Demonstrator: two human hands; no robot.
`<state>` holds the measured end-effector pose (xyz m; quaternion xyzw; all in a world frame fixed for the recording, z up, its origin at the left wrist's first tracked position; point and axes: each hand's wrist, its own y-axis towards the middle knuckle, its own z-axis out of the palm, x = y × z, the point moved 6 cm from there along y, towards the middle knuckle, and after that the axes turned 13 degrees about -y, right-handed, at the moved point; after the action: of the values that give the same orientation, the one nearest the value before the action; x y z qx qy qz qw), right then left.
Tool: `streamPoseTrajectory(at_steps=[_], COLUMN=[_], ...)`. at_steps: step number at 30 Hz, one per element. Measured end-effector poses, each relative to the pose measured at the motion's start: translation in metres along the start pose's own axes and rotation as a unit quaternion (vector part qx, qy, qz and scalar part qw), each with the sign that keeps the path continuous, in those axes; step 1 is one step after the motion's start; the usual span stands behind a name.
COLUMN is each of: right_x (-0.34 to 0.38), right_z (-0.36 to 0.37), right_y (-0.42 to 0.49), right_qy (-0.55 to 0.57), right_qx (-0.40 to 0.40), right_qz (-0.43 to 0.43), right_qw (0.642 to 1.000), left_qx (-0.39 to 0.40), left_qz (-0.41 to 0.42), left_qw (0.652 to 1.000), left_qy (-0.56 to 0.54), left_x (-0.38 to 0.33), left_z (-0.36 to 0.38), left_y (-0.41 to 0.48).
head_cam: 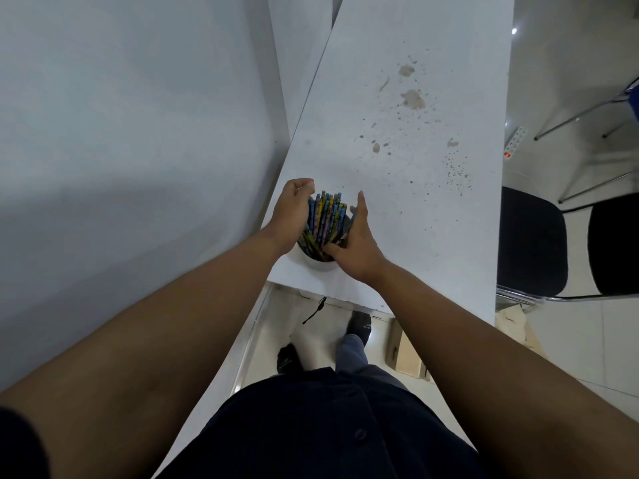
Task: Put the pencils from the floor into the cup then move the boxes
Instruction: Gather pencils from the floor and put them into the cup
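A white cup (pixel 320 266) stands near the front left corner of the white table (pixel 397 140). It is packed with several colourful pencils (pixel 326 219), ends up. My left hand (pixel 292 216) curls around the left side of the pencil bundle. On the bundle's right side rests my right hand (pixel 356 243), fingers straight, thumb touching the pencils near the cup's rim. A cardboard box (pixel 406 352) lies on the floor under the table's front edge, partly hidden by my right arm.
A white wall (pixel 121 133) runs close along the left. Two black chairs (pixel 532 243) stand right of the table, with a power strip (pixel 515 140) on the floor behind them. My feet (pixel 288 357) are on the tiled floor below the table edge.
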<state>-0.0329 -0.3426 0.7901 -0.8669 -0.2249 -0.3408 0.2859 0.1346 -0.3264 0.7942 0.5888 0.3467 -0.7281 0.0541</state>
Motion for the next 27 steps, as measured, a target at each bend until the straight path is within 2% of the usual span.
streamPoseTrajectory(at_steps=[4,16,27], right_x=[-0.010,-0.013,-0.041], right_z=[0.000,-0.010,0.011], right_y=[-0.005,-0.039,-0.105], right_qy=[0.054,0.028,0.079], right_qx=[0.001,-0.105,-0.133], right_qz=[-0.001,0.055,0.107], right_qw=[0.999,0.993,0.982], left_qx=[-0.013,-0.031,-0.017], left_qz=[-0.013,-0.043,-0.095], left_qw=[1.000,0.998,0.995], left_qy=[-0.015,-0.020,-0.004], left_x=[0.004,0.030,0.084], left_z=[-0.012,-0.047,-0.059], left_y=[-0.003,-0.040,-0.088])
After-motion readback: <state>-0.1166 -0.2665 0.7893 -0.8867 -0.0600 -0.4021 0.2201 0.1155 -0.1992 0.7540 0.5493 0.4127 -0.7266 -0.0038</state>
